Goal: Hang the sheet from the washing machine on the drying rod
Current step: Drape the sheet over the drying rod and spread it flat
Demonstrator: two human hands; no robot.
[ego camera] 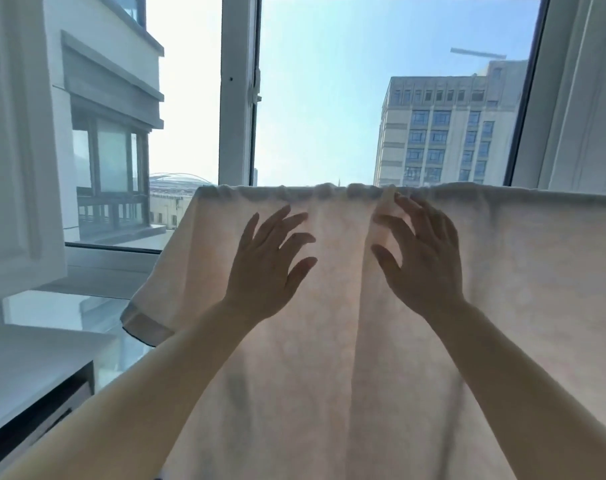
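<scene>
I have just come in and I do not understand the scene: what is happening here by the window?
A person is hanging laundry. A pale sheet is already draped over a rod, which the fabric hides, in front of the window. Both hands are raised before the sheet with fingers spread: the left hand and the right hand. Neither grips the cloth; they seem to be smoothing it.

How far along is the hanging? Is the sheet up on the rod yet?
Mostly done: the sheet is already draped, its bunched top fold running across the window. In hand: the left hand and right hand are open in front of it, near that fold. Left: spreading out the wrinkles and the folded left corner.
</scene>
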